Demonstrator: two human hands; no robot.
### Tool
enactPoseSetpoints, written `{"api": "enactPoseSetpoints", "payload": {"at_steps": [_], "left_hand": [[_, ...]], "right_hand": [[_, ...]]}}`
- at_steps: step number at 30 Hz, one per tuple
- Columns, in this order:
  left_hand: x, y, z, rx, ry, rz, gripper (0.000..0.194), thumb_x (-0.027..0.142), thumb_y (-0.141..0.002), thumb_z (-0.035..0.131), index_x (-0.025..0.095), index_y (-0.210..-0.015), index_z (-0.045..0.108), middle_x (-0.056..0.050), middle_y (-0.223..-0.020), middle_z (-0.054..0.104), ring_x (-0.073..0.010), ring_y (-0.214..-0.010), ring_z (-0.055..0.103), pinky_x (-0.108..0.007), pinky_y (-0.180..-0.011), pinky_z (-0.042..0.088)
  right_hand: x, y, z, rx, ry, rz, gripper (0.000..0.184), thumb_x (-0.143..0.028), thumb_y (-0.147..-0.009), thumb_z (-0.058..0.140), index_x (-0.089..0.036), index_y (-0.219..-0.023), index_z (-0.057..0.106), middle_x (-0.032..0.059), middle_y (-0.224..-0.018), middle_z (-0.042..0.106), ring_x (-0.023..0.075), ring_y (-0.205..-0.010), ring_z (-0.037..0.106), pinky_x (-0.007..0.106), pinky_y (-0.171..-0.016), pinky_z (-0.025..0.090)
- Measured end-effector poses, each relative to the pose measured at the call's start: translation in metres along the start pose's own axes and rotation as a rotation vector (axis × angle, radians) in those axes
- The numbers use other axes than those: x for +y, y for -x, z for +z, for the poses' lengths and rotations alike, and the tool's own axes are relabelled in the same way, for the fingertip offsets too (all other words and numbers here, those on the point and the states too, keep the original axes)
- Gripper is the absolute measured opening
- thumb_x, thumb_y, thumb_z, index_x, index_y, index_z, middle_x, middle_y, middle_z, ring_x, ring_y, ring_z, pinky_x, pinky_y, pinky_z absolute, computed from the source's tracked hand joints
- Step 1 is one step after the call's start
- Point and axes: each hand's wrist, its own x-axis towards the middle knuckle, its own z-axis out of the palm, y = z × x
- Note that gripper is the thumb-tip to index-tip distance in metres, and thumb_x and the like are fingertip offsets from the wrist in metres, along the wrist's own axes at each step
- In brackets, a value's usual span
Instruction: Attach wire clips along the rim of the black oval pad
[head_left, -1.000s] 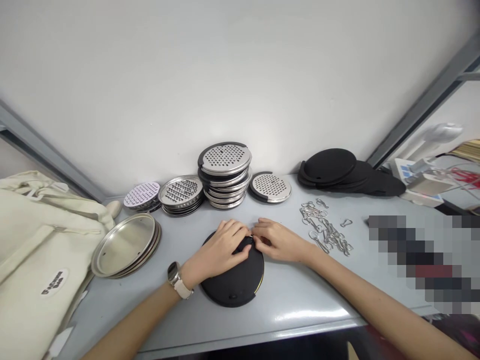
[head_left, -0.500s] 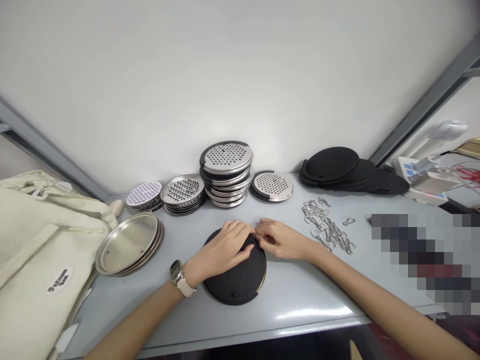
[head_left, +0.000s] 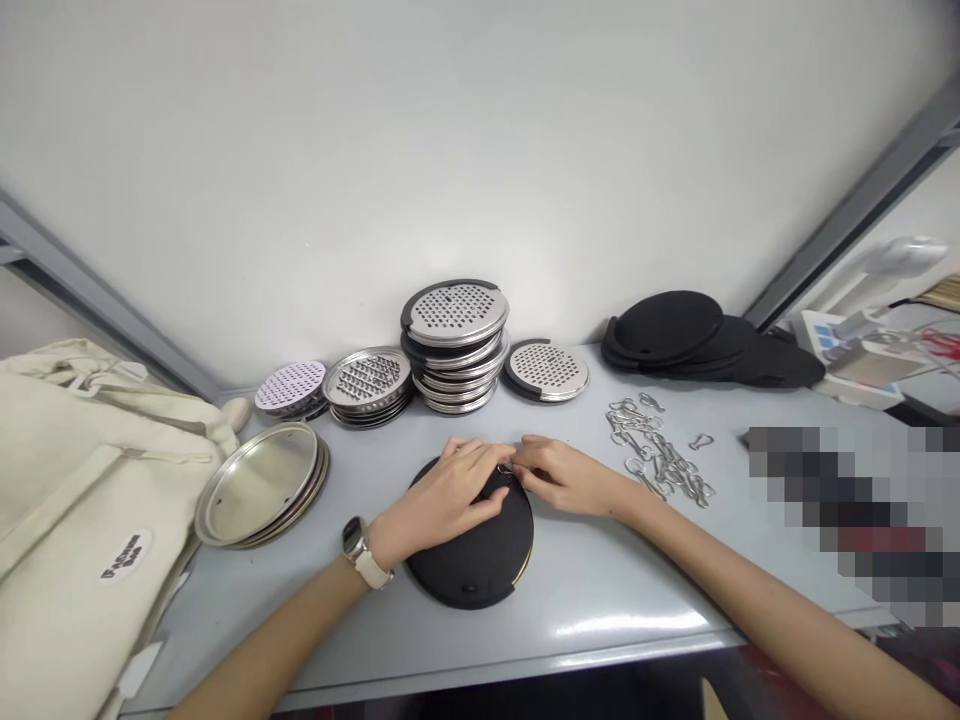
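Note:
My left hand (head_left: 446,490) rests on the top part of a round black disc (head_left: 472,555) lying flat on the table, its fingers curled near the disc's far edge. A thin gold-coloured rim shows along the disc's right side. My right hand (head_left: 559,476) meets the left at that edge, its fingertips pinching a small metal ring or clip (head_left: 505,468). The fingers hide most of that small part and the spot where it meets the disc.
A loose pile of metal clips (head_left: 656,450) lies right of my right hand. Stacks of perforated steel grater discs (head_left: 454,312) and black discs (head_left: 664,328) stand along the wall. Steel plates (head_left: 259,485) and a cream canvas bag (head_left: 82,520) lie to the left.
Both hands stay at the disc's far edge, with the right fingertips working closely around the small metal part. The whole scene has drifted slightly in view as my head moved.

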Motion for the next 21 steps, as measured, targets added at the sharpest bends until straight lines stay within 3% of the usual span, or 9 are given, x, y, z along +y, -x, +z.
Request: {"api": "enactPoseSetpoints", "payload": {"at_steps": [11,21], "left_hand": [[0.0019,-0.0016,-0.0002,0.013,0.008,0.002,0.025,0.016,-0.09,0.049,0.021,-0.114,0.048,-0.003,-0.104,0.062,-0.0174,-0.098,0.057,-0.034,-0.095,0.034],[0.0011,-0.0012,-0.0011,0.012,-0.042,0.007,0.019,0.02,-0.097,0.039,0.019,-0.112,0.051,-0.005,-0.1,0.06,-0.0188,-0.099,0.053,-0.034,-0.091,0.036]], "right_hand": [[-0.0047,0.0007,-0.0008,-0.005,-0.016,0.016,0.018,-0.016,-0.093,0.042,-0.016,-0.081,0.055,0.0022,-0.071,0.053,0.0161,-0.07,0.048,0.027,-0.065,0.039],[-0.0032,-0.0002,0.0001,-0.012,0.01,0.059,0.03,-0.022,-0.099,0.032,-0.017,-0.077,0.051,0.0024,-0.071,0.051,0.0161,-0.07,0.048,0.027,-0.066,0.039]]}}
